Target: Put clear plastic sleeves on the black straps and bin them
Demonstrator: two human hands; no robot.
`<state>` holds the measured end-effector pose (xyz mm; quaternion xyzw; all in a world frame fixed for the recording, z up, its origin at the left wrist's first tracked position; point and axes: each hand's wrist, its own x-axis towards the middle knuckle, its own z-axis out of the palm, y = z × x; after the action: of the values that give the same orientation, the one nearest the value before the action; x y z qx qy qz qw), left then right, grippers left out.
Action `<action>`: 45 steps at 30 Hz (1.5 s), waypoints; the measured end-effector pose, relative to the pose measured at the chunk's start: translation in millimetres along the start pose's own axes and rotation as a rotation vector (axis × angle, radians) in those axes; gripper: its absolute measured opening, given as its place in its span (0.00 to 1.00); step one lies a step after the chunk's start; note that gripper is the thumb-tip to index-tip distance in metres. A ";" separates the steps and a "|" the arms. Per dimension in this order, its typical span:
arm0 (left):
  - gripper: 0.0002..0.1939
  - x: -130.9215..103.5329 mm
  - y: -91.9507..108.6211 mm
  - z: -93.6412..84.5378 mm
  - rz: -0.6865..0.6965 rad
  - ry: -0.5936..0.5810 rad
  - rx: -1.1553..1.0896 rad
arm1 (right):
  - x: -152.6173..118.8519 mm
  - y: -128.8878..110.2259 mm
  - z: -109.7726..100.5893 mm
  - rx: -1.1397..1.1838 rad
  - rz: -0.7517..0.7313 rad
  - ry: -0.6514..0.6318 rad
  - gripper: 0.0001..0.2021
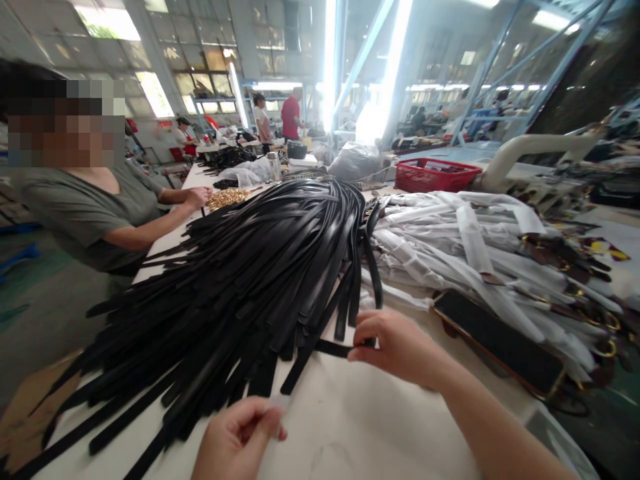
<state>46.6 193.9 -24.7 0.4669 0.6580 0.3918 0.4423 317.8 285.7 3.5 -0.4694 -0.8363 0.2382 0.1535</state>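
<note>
A large heap of long black straps lies fanned out across the table in front of me. My left hand is closed in a pinch on a small whitish, see-through piece, right by the tip of one strap; I cannot make out exactly what the piece is. To the right of it, my right hand has its fingers closed round a black strap that runs out of the heap's near edge. Part of that strap is hidden behind the fingers.
White-wrapped straps with brass rings are piled at the right, a dark phone on their near edge. Behind stands a red basket. At the left, a co-worker handles gold-coloured pieces. The pale tabletop lies nearest me.
</note>
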 end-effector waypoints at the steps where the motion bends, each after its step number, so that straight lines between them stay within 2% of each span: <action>1: 0.14 -0.3 1.9 0.2 -0.008 0.010 -0.003 | -6.9 -1.3 -7.0 0.108 -0.097 -0.071 0.14; 3: 0.12 -1.3 6.6 0.6 -0.033 0.019 -0.015 | -18.1 -3.2 -17.7 0.307 -0.262 -0.233 0.19; 5: 0.11 -2.4 11.4 1.0 -0.052 0.019 -0.020 | -23.0 -4.3 -21.5 0.392 -0.344 -0.335 0.21; 7: 0.11 -3.2 14.7 1.4 -0.077 0.010 -0.025 | -21.1 -4.7 -18.0 0.333 -0.338 -0.334 0.20; 11: 0.10 -3.2 14.2 1.9 -0.131 -0.007 -0.039 | -8.5 -5.4 -0.4 -0.014 -0.113 -0.178 0.14; 13: 0.10 -2.2 12.2 1.8 -0.137 -0.012 -0.025 | -4.2 -8.5 7.9 -0.110 -0.058 -0.157 0.11; 16: 0.10 0.3 11.5 1.0 -0.140 -0.016 -0.024 | -2.5 -18.3 18.5 -0.087 -0.167 -0.216 0.14; 19: 0.08 3.2 12.3 -1.6 -0.165 -0.068 -0.009 | -3.3 -27.3 28.8 -0.056 -0.300 -0.301 0.18; 22: 0.08 5.3 11.2 -4.9 -0.193 -0.105 0.005 | -4.5 -28.1 35.3 -0.076 -0.327 -0.381 0.17; 27: 0.10 4.6 8.0 -5.1 -0.197 -0.067 -0.002 | -6.9 -23.0 34.0 -0.093 -0.337 -0.435 0.12; 31: 0.10 0.8 7.5 0.0 -0.166 -0.038 -0.014 | -8.4 -27.4 28.9 -0.122 -0.323 -0.378 0.08; 34: 0.09 -1.3 7.4 2.8 -0.147 -0.026 -0.006 | -11.5 -32.7 25.4 -0.045 -0.237 -0.216 0.07; 37: 0.09 -1.0 9.1 2.5 -0.144 -0.034 0.011 | -15.3 -35.4 25.2 0.031 -0.264 -0.100 0.07; 45: 0.10 2.6 11.9 -1.2 -0.187 -0.127 0.089 | -17.2 -35.6 30.7 -0.007 -0.306 -0.121 0.06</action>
<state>48.2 199.3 -13.8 0.4464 0.6860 0.2890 0.4966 286.5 247.3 -3.5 -0.3220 -0.9065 0.2368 0.1358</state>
